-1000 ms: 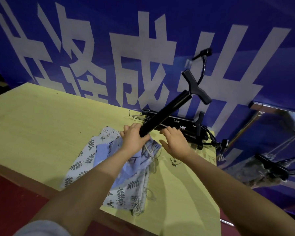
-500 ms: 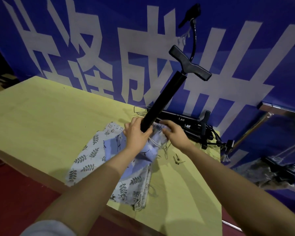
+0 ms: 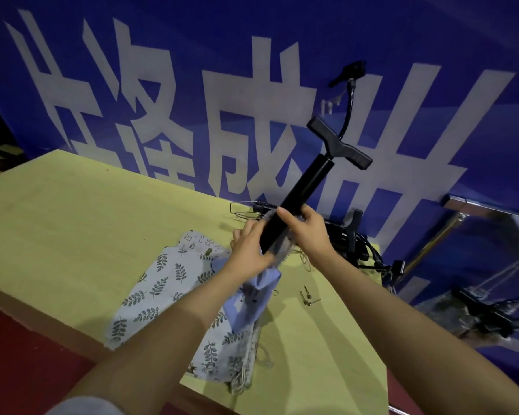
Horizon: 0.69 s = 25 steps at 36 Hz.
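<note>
Diagonally, black pump point(image 3: 300, 201), T-handle point(image 3: 339, 144) up-right, foot in blue pouch point(image 3: 252, 301).

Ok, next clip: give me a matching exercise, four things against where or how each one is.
Things:
1. black pump
2. blue bag
3. leaf-print cloth
4. metal needles

Places or states:
A. spread flat on the table
B. loose on the table, right of the cloth
C. tilted upward, gripped by the right hand
D. held by the left hand round the pump's lower end

Pairs: 1-C, 2-D, 3-A, 4-B.
</note>
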Motion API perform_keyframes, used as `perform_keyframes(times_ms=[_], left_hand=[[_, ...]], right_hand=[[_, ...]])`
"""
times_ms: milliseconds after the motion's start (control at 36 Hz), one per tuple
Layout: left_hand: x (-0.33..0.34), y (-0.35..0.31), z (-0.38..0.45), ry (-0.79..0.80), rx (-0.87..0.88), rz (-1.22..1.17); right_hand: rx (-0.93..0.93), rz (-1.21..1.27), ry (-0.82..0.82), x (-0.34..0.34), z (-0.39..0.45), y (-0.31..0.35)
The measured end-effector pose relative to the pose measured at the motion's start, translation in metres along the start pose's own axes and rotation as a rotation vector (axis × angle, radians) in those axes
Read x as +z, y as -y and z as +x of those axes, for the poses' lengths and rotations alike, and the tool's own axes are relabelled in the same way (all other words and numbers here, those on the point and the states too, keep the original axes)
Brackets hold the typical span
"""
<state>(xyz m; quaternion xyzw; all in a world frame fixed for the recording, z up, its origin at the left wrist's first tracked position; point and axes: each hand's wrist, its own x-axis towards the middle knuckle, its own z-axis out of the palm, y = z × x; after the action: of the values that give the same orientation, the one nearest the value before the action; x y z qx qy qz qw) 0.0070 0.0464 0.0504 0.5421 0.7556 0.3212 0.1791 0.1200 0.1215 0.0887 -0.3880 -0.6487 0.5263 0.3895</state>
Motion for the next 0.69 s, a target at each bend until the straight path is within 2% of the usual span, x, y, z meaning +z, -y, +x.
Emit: perform_keyframes(times_ms=[83, 167, 361, 444, 694], left_hand=[[-0.005, 0.004, 0.001, 0.154, 0.019, -0.061], [-0.009, 0.002, 0.001, 0.218, -0.002, -0.152], [-0.032, -0.017, 0.017, -0.037, -0.063, -0.29], [-0.042, -0.02, 0.02, -0.125, -0.036, -0.342], [-0.044, -0.019, 0.02, -0.095, -0.034, -0.48]], right_hand=[[-0.022, -0.054, 0.006, -0.003, -0.004, -0.006], [-0.027, -0.145, 0.009, -0.004, -0.005, -0.013], [-0.031, -0.344, 0.062, 0.005, 0.0, -0.029], [-0.057, -0.411, 0.064, 0.011, 0.0, -0.03], [-0.142, -0.669, 0.228, 0.018, -0.003, -0.03]])
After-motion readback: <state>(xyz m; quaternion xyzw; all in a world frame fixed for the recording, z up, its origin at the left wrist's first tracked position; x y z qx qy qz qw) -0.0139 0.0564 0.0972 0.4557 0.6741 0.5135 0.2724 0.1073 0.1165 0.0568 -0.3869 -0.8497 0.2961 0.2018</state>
